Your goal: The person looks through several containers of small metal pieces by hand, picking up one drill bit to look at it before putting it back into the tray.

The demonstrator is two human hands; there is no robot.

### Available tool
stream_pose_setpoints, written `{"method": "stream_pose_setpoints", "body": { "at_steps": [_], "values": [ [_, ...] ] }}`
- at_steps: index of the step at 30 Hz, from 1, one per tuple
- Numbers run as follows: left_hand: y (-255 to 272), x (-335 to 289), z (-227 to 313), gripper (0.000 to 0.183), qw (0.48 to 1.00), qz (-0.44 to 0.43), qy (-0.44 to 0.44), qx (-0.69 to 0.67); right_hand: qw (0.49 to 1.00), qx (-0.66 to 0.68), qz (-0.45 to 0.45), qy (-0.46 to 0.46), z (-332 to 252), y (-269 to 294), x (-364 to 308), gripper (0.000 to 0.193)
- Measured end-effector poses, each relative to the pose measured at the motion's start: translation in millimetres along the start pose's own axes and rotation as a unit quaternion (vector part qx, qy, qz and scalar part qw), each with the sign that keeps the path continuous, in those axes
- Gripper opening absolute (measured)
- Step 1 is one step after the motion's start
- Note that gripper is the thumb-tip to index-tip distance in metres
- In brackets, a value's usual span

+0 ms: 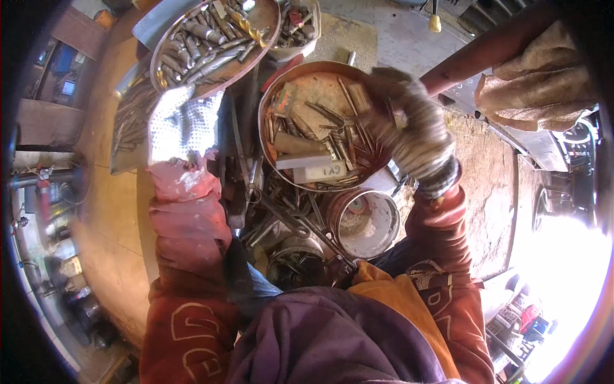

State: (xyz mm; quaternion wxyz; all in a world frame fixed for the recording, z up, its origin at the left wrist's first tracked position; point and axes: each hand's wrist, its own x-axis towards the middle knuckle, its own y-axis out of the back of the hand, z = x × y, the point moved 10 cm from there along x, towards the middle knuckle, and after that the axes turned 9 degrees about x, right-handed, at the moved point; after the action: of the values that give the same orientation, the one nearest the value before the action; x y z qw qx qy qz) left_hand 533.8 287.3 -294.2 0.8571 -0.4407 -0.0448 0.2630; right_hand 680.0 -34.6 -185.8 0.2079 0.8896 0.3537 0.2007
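My left hand (184, 121), in a white dotted glove partly washed out by glare, is closed at the near rim of a round metal pan (267, 46). Drill bits (204, 48) fill that pan, several of them thick and one gold-coloured. Motion smears my right hand (419, 125), in a dirty knitted glove, at the right side of a second round tin (263, 137); its fingers cannot be made out. Inside this tin lie thin drill bits (342, 144), small flat boxes and a white labelled box (318, 169).
Below the tin stand a whitish bucket (364, 221) and a dark pot (295, 259) with metal pieces. Tongs (252, 185) and other long tools lie between my arms. A small tub (304, 29) of metal parts is at the top. A cloth-draped bar (537, 77) juts in from the right.
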Motion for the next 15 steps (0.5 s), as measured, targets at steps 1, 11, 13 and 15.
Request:
{"method": "stream_pose_setpoints", "body": {
  "at_steps": [1,11,13,15],
  "values": [
    [2,0,2,0.058,1.0,-0.01,0.014,-0.014,0.994,-0.081,-0.049,0.053,-22,-19,1,0.049],
    [-3,-3,8,0.055,0.999,-0.006,-0.024,-0.023,0.963,-0.243,0.037,0.111,-25,-19,-3,0.024],
    [-4,-3,8,0.054,0.999,-0.006,-0.041,-0.015,0.958,-0.229,0.096,0.143,-16,1,-5,0.027],
    [-9,-4,8,0.054,0.998,0.005,-0.056,-0.007,0.974,-0.157,0.035,0.161,-20,-1,-3,0.032]
  ]
}}
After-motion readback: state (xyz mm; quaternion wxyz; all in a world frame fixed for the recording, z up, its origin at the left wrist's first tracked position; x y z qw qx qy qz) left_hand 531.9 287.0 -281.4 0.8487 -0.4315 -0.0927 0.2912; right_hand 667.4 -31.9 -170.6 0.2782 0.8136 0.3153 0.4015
